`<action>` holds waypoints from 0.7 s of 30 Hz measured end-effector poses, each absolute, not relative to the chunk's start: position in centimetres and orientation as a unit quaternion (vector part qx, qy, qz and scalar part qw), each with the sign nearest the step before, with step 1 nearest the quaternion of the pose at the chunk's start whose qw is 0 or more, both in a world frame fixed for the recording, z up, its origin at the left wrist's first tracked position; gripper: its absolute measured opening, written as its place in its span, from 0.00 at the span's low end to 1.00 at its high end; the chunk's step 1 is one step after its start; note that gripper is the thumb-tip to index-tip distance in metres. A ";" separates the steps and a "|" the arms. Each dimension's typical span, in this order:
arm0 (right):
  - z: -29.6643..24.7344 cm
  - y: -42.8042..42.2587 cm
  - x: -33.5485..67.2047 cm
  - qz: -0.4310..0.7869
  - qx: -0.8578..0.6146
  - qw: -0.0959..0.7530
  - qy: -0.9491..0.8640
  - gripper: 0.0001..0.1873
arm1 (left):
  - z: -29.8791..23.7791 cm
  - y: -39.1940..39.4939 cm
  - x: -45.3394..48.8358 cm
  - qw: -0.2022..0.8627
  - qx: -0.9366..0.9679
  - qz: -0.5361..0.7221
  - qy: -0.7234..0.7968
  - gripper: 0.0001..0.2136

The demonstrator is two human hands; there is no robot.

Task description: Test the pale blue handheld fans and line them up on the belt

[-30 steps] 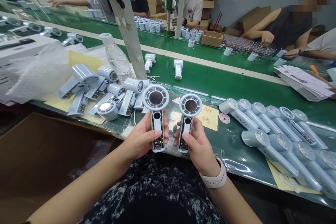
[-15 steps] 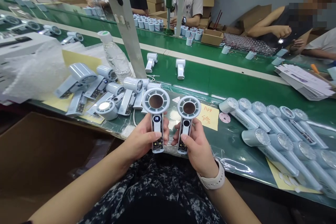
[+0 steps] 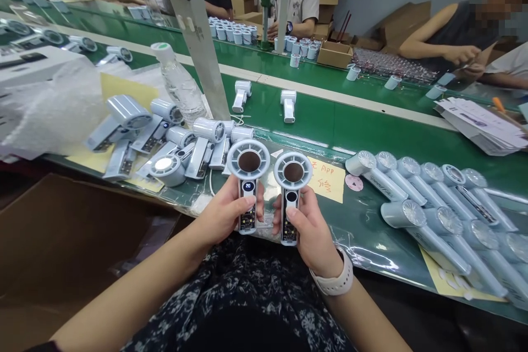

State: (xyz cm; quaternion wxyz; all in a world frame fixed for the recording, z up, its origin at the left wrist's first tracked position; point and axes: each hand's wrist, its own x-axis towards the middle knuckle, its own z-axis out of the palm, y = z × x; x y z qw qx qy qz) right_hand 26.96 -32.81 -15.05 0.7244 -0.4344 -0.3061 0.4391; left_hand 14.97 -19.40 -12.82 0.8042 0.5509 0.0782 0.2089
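White plastic, two upright fans: left fan (image 3: 248,187) clasped in left hand (image 3: 225,219), right fan (image 3: 291,193) clasped in right hand (image 3: 314,235).

Parts in view: two forearms, two hands and the lap. The left hand (image 3: 225,214) and right hand (image 3: 313,234) are bare, and both forearms are uncovered up to the frame edge. A wristband (image 3: 335,280) encircles the right wrist. It is smooth, pale pinkish-white, rounded at the edges and of even width; its face is hidden. The lap is covered by a garment (image 3: 256,297) of dark, near-black fabric printed with small white and grey floral sprigs, scattered irregularly. The fabric lies in soft folds.
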 end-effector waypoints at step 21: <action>-14.5 -32.7 27.0 0.458 -0.426 0.727 -0.284 0.19 | -12.3 -19.4 14.7 0.791 0.553 0.229 0.127 0.15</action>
